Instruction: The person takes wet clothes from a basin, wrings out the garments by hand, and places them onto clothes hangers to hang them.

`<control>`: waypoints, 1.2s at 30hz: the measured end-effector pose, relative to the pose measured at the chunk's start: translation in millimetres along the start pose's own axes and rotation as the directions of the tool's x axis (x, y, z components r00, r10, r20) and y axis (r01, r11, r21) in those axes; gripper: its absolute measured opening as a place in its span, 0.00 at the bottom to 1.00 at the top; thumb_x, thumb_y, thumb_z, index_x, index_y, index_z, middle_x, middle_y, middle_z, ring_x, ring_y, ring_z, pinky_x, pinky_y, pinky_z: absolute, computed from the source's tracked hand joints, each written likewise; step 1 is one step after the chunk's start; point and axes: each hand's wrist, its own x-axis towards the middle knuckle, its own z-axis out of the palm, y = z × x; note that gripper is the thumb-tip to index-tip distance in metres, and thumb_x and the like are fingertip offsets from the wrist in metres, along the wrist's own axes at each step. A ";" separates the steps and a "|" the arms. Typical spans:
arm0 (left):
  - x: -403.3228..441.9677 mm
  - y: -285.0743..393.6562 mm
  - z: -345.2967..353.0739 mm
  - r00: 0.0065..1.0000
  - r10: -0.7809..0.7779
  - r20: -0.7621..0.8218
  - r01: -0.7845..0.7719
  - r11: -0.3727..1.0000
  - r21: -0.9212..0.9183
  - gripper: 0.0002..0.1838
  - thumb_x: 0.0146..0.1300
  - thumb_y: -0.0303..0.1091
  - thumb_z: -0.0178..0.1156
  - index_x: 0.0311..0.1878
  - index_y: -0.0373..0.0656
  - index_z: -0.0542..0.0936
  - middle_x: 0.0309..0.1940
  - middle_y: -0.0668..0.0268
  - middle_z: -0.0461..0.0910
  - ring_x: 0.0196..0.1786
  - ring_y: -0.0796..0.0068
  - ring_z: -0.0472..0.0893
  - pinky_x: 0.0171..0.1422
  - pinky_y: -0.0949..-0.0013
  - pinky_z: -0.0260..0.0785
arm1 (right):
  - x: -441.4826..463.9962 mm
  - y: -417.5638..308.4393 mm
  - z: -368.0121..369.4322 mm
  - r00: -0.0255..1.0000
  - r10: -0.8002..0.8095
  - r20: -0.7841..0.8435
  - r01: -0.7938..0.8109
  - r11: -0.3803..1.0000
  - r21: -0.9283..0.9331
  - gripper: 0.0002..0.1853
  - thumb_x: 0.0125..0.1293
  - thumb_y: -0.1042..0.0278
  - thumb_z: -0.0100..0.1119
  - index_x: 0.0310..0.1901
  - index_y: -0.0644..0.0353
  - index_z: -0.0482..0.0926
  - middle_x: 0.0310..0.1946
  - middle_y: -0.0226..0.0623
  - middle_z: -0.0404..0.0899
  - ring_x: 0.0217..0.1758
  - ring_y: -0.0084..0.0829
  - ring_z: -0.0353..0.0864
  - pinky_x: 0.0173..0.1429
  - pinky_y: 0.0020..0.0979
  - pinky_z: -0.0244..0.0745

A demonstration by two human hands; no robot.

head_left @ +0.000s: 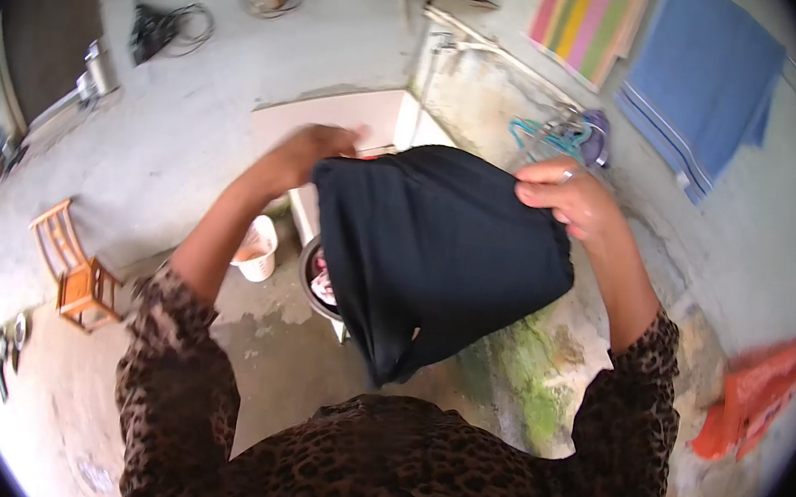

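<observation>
A black cloth garment [437,243] hangs spread out between my two hands, its lower end narrowing to a point. My left hand [316,154] grips its upper left corner, and the fingers are slightly blurred. At the upper right edge my right hand [568,197] pinches the fabric between thumb and fingers, with a ring on one finger. Behind the garment, partly hidden by it, stands a dark round basin [307,283] with light and reddish cloth [323,281] inside.
A white bucket [258,251] stands left of the basin, and a wooden chair [80,273] farther left. Hangers [550,136] lie behind my right hand. A blue towel [702,82] and a striped towel [589,21] hang on the wall. An orange bag [756,398] is at the right.
</observation>
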 end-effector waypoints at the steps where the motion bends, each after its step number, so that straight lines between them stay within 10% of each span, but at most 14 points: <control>1: -1.0 30.2 3.6 0.946 -0.235 -0.224 0.212 0.970 -0.121 0.20 0.69 0.45 0.49 0.39 0.35 0.79 0.39 0.61 0.80 0.44 0.72 0.78 0.52 0.70 0.69 | -2.0 -4.6 2.6 1.000 0.003 -0.012 -0.003 1.000 0.011 0.20 0.52 0.64 0.71 0.45 0.66 0.82 0.29 0.24 0.80 0.19 0.09 0.57 0.20 0.18 0.45; 10: -8.5 127.6 -3.3 0.951 -0.155 -0.268 0.130 0.986 -0.108 0.27 0.65 0.55 0.55 0.38 0.33 0.81 0.28 0.63 0.80 0.36 0.72 0.78 0.45 0.69 0.70 | -4.6 -22.1 4.4 0.984 -0.161 0.076 0.165 0.985 -0.050 0.17 0.56 0.61 0.69 0.42 0.64 0.84 0.27 0.22 0.78 0.20 0.09 0.57 0.19 0.18 0.45; 15: 4.0 158.6 36.7 0.980 0.133 -0.148 -0.023 0.812 0.583 0.29 0.49 0.54 0.70 0.42 0.37 0.79 0.29 0.52 0.78 0.32 0.58 0.78 0.37 0.64 0.69 | -7.9 -36.7 23.3 0.977 -0.166 0.133 0.177 0.982 -0.072 0.13 0.57 0.61 0.68 0.40 0.61 0.85 0.26 0.22 0.77 0.20 0.13 0.57 0.21 0.20 0.49; 21: 11.3 124.4 60.4 0.973 -0.106 -0.206 0.188 0.883 0.431 0.19 0.54 0.44 0.69 0.31 0.36 0.78 0.17 0.55 0.73 0.21 0.59 0.71 0.30 0.65 0.67 | -9.0 -32.8 28.4 0.904 -0.372 0.210 0.407 0.900 -0.157 0.15 0.59 0.62 0.67 0.47 0.56 0.84 0.23 0.21 0.72 0.23 0.14 0.61 0.24 0.21 0.54; 25: -0.2 105.4 52.5 0.931 -0.022 -0.365 0.162 0.919 0.359 0.16 0.57 0.40 0.68 0.30 0.35 0.77 0.14 0.58 0.70 0.18 0.69 0.65 0.27 0.70 0.65 | -22.7 -21.2 0.9 0.852 -0.524 0.008 0.524 0.852 -0.004 0.23 0.62 0.62 0.65 0.59 0.55 0.75 0.40 0.32 0.78 0.44 0.21 0.75 0.46 0.23 0.71; 26: -5.0 103.2 49.6 0.914 -0.045 -0.402 0.188 0.927 0.323 0.16 0.57 0.40 0.68 0.30 0.35 0.77 0.14 0.59 0.69 0.18 0.72 0.64 0.27 0.71 0.64 | -32.3 -19.0 -7.5 0.832 -0.550 -0.066 0.505 0.802 -0.318 0.22 0.64 0.59 0.62 0.58 0.57 0.74 0.48 0.36 0.78 0.51 0.26 0.75 0.57 0.28 0.70; 31: -15.9 113.3 35.4 0.880 -0.135 -0.456 0.259 0.940 0.222 0.15 0.60 0.37 0.66 0.31 0.33 0.76 0.15 0.68 0.71 0.23 0.85 0.63 0.28 0.75 0.63 | -40.1 43.5 -27.4 0.977 -0.212 0.031 0.203 0.873 -0.443 0.22 0.64 0.49 0.60 0.49 0.61 0.80 0.41 0.39 0.82 0.45 0.30 0.79 0.53 0.31 0.70; 36: -17.4 100.7 31.6 0.903 -0.261 -0.341 0.293 0.955 0.047 0.14 0.60 0.36 0.66 0.37 0.32 0.79 0.23 0.71 0.78 0.28 0.87 0.70 0.35 0.77 0.68 | -40.4 88.2 -28.7 0.914 -0.329 -0.239 0.284 0.937 -0.204 0.16 0.56 0.63 0.69 0.42 0.62 0.82 0.34 0.37 0.82 0.35 0.25 0.79 0.41 0.25 0.72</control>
